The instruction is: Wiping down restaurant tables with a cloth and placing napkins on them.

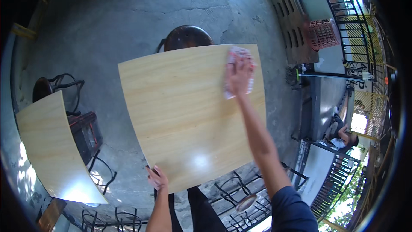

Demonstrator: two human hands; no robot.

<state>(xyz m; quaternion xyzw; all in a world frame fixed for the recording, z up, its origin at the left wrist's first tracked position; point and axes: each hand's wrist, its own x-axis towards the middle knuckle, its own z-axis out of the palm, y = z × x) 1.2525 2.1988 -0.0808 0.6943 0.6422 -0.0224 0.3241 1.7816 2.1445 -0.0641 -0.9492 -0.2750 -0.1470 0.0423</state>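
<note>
In front of me is a pale wood-grain tabletop (190,109), and a glare spot shines on its near part. My right hand (239,75) lies with fingers spread on a white and reddish patterned cloth (229,94), pressing it against the board near the far right corner. The hand and cloth are slightly blurred. At the near left corner, my left hand (157,178) holds the tabletop's edge; some of its fingers are hidden. What supports the tabletop is mostly covered by it.
A round dark stool (188,35) stands just beyond the far edge. To the left is a second wooden tabletop (54,148), beside a dark box (86,135). A pink plastic basket (323,33) stands at the right. Farther off, a person (341,135) sits by the railing.
</note>
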